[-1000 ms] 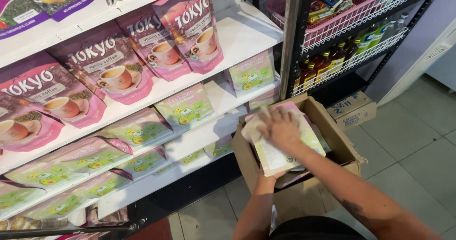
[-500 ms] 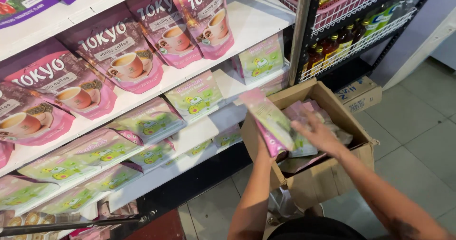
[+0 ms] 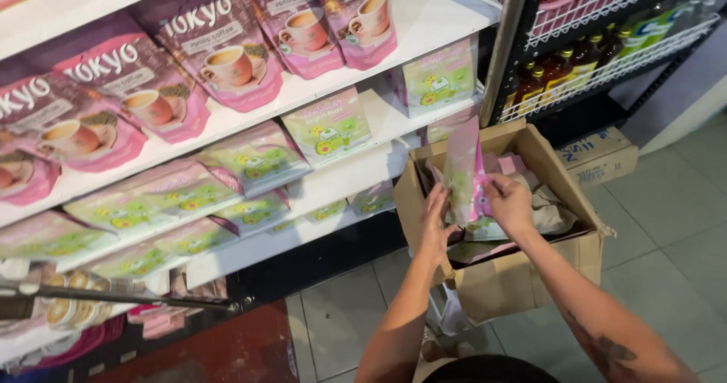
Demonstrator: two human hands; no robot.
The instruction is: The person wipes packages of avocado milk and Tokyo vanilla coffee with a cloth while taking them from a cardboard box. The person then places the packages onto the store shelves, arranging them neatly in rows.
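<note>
An open cardboard box stands on the floor in front of white shelves. Both my hands are inside it, on a bunch of flat pink and green pouches held upright, on edge. My left hand grips the pouches on their left side. My right hand holds them from the right, fingers bent over the pink edge. More pouches and crumpled brown paper lie in the box beneath.
The white shelves carry green pouches in rows, with big pink coffee bags above. A black wire rack with brown bottles stands at right, a small carton at its foot. Grey floor tiles surround the box.
My right hand pressed flat on the packs in the box a second ago. Both hands have since lifted a bunch of pouches upright, and the view has shifted slightly right.
</note>
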